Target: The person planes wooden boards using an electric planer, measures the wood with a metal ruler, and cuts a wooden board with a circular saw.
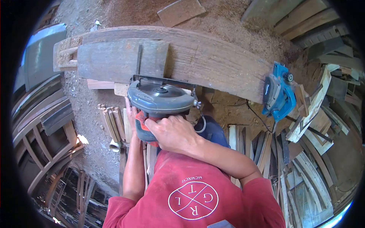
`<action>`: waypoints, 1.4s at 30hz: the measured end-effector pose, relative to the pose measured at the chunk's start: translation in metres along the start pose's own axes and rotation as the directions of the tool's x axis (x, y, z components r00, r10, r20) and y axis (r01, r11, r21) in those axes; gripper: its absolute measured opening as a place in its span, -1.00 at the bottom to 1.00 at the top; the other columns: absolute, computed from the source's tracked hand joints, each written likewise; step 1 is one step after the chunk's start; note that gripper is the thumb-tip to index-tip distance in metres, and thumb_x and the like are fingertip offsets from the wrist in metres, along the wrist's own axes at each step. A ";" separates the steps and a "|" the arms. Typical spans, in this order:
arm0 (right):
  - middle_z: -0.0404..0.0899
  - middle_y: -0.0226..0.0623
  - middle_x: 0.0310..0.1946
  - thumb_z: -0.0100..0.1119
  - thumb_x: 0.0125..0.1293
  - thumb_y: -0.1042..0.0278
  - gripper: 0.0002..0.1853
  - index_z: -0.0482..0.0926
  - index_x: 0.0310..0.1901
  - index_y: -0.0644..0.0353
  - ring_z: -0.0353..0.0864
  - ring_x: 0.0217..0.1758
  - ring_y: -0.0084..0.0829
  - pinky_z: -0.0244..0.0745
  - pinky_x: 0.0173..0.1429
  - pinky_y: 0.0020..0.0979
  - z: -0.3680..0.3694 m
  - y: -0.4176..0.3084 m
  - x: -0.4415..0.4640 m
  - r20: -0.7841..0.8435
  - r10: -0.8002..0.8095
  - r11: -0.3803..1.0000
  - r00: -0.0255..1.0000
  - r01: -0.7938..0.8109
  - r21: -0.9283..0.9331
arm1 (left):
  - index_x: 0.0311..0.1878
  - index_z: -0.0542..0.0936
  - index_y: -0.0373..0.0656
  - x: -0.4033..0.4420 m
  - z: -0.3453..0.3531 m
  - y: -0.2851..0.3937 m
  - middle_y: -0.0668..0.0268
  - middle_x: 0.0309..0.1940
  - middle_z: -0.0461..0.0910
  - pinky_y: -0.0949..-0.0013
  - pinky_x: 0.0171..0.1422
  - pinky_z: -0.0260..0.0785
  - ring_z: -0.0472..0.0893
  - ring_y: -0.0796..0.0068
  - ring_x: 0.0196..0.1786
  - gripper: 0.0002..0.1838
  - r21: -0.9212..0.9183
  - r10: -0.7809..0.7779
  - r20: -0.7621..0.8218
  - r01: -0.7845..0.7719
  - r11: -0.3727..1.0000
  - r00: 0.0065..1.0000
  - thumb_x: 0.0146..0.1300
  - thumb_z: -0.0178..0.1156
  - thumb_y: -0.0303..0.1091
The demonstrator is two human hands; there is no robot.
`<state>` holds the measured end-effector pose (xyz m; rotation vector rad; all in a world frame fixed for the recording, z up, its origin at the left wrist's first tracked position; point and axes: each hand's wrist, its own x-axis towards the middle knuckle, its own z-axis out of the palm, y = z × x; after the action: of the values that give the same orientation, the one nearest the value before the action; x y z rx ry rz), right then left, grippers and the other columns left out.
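My right hand [171,131] is closed around the rear handle of a circular saw [161,99], which has a grey guard and red-and-dark grip. The saw sits at the near edge of a grey wooden board [108,60], and its thin metal guide bar [139,60] reaches across the board's top. Beside the saw's left flank is my left hand [131,114], pointing up toward a small pale wood block [121,89]. The saw hides much of that hand, so its grip is unclear. Under the board lies a long, weathered, curved plank [216,62].
A blue electric planer [279,91] rests at the plank's right end, its cord [258,117] trailing down. Stacked wood [49,110] stands at left, with more offcuts [315,125] at right. Sawdust covers the ground [129,13] beyond the plank. A loose board [180,12] lies there.
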<state>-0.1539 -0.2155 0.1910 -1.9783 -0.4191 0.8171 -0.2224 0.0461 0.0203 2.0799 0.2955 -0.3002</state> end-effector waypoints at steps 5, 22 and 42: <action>0.72 0.08 -0.47 0.37 0.30 0.26 -0.71 0.58 -0.05 0.22 0.80 -0.34 0.14 0.69 -0.20 0.11 -0.002 0.005 -0.001 -0.011 -0.051 0.999 0.999 0.051 -0.004 | 0.06 0.62 -0.19 0.006 -0.003 0.019 0.29 0.00 0.63 0.20 0.18 0.52 0.62 0.39 0.02 -0.76 0.066 0.020 0.068 -0.024 0.998 0.997 0.51 0.22 -0.24; 0.72 0.11 -0.43 0.36 0.23 0.36 -0.75 0.57 -0.11 0.23 0.79 -0.29 0.19 0.67 -0.16 0.17 -0.002 0.016 0.005 0.030 -0.044 0.998 0.999 0.042 0.051 | 0.22 0.56 -0.43 0.012 -0.009 0.018 -0.05 0.43 0.39 0.16 0.37 0.47 0.58 0.08 0.27 -0.57 -0.079 -0.126 0.007 0.126 0.989 0.992 0.43 0.27 -0.32; 0.75 0.06 -0.40 0.46 0.23 0.22 -0.62 0.60 -0.03 0.24 0.81 -0.28 0.15 0.72 -0.17 0.11 0.013 0.023 0.024 0.072 -0.090 0.996 0.993 0.089 0.026 | 0.37 0.52 -0.46 0.019 -0.023 0.001 -0.19 0.59 0.29 0.11 0.45 0.42 0.52 -0.01 0.42 -0.47 0.241 -0.018 -0.019 0.023 0.970 1.000 0.43 0.29 -0.36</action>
<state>-0.1462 -0.2046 0.1577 -1.8985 -0.5353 0.8359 -0.2017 0.0675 0.0266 2.3215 0.3029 -0.3457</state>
